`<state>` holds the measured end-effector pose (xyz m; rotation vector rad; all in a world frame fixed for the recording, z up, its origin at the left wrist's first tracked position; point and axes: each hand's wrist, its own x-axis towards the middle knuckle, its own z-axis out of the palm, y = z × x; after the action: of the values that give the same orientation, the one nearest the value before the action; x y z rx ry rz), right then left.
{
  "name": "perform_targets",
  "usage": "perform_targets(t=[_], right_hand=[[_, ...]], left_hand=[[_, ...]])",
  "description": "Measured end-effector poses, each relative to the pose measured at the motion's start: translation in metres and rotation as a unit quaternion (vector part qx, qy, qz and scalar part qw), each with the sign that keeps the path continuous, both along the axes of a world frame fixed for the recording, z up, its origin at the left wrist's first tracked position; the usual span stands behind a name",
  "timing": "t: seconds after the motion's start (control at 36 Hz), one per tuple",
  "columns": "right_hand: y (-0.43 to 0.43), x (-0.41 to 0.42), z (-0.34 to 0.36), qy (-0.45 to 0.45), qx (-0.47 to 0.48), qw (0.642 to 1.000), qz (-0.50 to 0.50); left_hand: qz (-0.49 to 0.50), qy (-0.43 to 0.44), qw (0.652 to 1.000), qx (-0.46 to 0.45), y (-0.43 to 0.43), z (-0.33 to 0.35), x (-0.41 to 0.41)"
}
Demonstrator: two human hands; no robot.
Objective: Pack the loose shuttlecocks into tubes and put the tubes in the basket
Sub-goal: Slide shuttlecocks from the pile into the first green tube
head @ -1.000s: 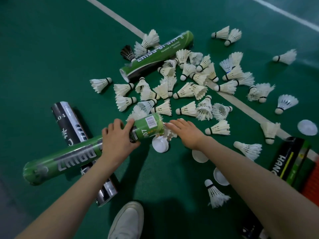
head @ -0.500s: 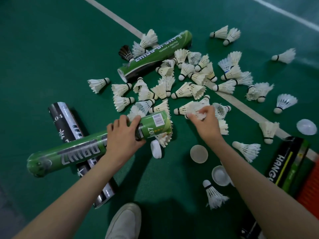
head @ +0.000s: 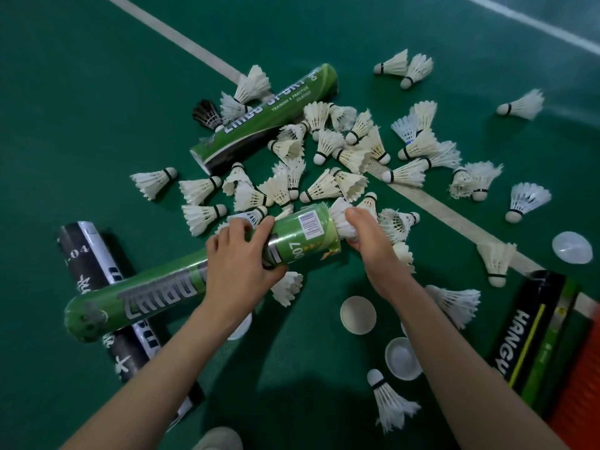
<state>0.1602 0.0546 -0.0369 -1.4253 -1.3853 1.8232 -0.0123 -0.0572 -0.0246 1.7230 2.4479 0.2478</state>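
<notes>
**A:** Which tube is in hand?

**B:** A green shuttlecock tube (head: 168,287); it is lifted off the green court floor (head: 81,108) and held slantwise; its closed end points to the near left, its open mouth toward the heap; it crosses above a black tube (head: 97,271) that lies flat on the floor.

**A:** And the grip on it?

**B:** The left hand (head: 242,264) has its grip clamped round the tube just behind the barcode label, fingers and thumb curled over the top.

**A:** The other hand?

**B:** The right hand (head: 367,245) has its grip closed on a white shuttlecock (head: 337,216), held right at the tube's mouth and touching the rim; which end leads I cannot tell, since the fingers hide it.

**A:** The rest?

**B:** Loose shuttlecocks (head: 324,164) lie heaped on the floor just beyond the hands, straddling a white court line (head: 438,203); strays lie well apart to the far right; a second green tube (head: 266,118) lies flat at the far side of the heap, with one black-feathered shuttlecock (head: 206,113) just beside it.

**A:** Nearer in?

**B:** White caps (head: 358,315) lie on the floor below the right forearm; dark tubes (head: 519,336) lettered HANG lie side by side at the near right, just beside an orange basket (head: 581,384) of which only a corner shows; the toe of a white shoe (head: 217,441) is at the near edge.
</notes>
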Motion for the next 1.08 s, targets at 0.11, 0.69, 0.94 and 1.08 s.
perform_targets(t=[0.11, 0.69, 0.94, 1.08], right_hand=[[-0.002, -0.001, 0.002, 0.042, 0.001, 0.999, 0.004], [-0.019, 0.098, -0.033, -0.287, 0.035, 0.956, 0.042], [-0.020, 0.121, 0.045, -0.236, 0.158, 0.954, -0.094], [-0.019, 0.135, 0.111, -0.137, 0.193, 0.962, -0.134]], left_hand=[[-0.009, -0.004, 1.000, -0.005, 0.010, 0.000, 0.004], [-0.125, 0.019, 0.983, -0.133, 0.024, 0.024, 0.054], [-0.164, 0.060, 0.971, -0.166, 0.043, 0.068, 0.067], [-0.153, 0.031, 0.980, -0.119, 0.035, 0.095, 0.088]])
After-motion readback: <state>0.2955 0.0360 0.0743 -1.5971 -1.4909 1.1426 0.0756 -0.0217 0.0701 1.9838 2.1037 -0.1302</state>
